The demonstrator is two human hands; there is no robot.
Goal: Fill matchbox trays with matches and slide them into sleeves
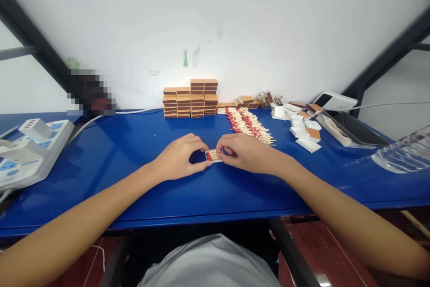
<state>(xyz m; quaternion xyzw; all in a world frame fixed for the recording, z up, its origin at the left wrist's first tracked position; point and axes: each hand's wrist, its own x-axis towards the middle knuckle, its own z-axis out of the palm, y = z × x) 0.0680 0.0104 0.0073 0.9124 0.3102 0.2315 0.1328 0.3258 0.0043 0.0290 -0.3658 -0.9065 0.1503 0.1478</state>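
A small white matchbox tray [212, 156] filled with red-tipped matches lies on the blue table [134, 179], held between both hands. My left hand [179, 157] pinches its left end with thumb and fingers curled. My right hand [243, 152] grips its right end, fingers closed over it. Behind my right hand, a long heap of loose matches [248, 123] stretches across the table.
Stacked brown matchboxes [191, 99] stand against the white wall. Empty white trays and brown sleeves [298, 121] lie scattered at the right. A white power strip [30, 148] sits at the left edge. A phone [336, 100], a flat tray [349, 131] and clear plastic [403, 155] are far right.
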